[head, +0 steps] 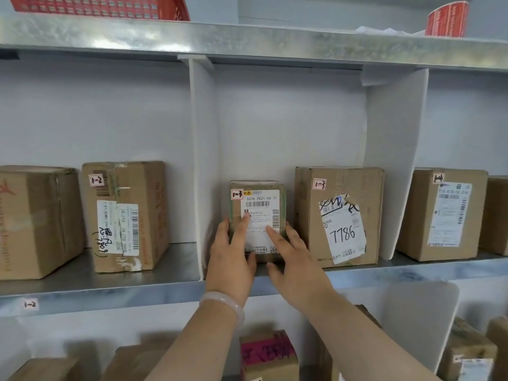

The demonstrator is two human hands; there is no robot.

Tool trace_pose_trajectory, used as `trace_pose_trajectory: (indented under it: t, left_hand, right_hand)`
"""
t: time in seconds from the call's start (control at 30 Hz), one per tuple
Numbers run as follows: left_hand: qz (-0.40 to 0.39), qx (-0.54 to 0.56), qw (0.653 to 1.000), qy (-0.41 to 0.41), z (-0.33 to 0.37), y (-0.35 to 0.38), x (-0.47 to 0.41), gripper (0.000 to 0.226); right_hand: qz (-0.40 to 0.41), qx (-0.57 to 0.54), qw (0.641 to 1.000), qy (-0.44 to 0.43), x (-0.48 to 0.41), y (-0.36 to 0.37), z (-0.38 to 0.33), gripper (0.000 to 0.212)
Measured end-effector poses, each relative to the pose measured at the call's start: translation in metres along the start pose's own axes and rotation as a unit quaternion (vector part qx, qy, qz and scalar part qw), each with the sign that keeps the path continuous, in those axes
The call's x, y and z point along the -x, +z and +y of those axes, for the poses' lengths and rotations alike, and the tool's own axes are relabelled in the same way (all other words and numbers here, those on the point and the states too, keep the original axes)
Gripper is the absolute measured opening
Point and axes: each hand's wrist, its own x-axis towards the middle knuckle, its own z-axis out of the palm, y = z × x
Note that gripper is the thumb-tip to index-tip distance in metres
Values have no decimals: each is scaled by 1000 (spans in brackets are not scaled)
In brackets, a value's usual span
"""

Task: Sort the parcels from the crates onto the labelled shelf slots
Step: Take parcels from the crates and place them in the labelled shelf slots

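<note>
A small brown parcel point(261, 199) with a white shipping label and a red "1-3" tag stands upright on the metal shelf point(137, 287), in the middle slot between two white dividers. My left hand point(231, 257) lies against its lower left front, fingers wrapped round the left edge. My right hand point(294, 257) touches the label and right side with straight fingers. A larger box marked "1-3" and "7786" point(339, 215) stands just to the right in the same slot.
The left slot, tagged "1-2" point(29, 304), holds two brown boxes point(126, 215). A box tagged "1-4" point(442, 213) stands in the right slot. White dividers point(203, 160) separate the slots. More parcels point(269, 356) sit on the shelf below. A red basket point(104, 5) rests above.
</note>
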Motion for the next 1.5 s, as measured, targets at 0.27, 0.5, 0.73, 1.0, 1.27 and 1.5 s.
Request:
trace_pose_trajectory:
  t: [0.27, 0.5, 0.73, 1.0, 1.27, 1.5]
  left_hand:
    - [-5, -7, 1000, 10, -1, -5, 6, 82]
    - [89, 32, 986, 137, 8, 1, 24, 69]
    - [40, 76, 980, 181, 48, 29, 25, 66]
    - [-8, 39, 994, 103, 86, 75, 1, 81]
    - [4, 1, 999, 48, 98, 104, -11, 89]
    - [7, -31, 999, 20, 99, 114, -15, 92]
  right_hand:
    - [87, -17, 995, -33, 24, -2, -9, 69]
    - [246, 17, 968, -48, 62, -31, 11, 49]
    - [295, 63, 953, 32, 57, -75, 58, 63]
    - [221, 17, 974, 53, 30, -86, 93, 84]
    - [152, -27, 988, 12, 10, -87, 125, 89]
    - [113, -34, 993, 4, -2, -86, 131, 86]
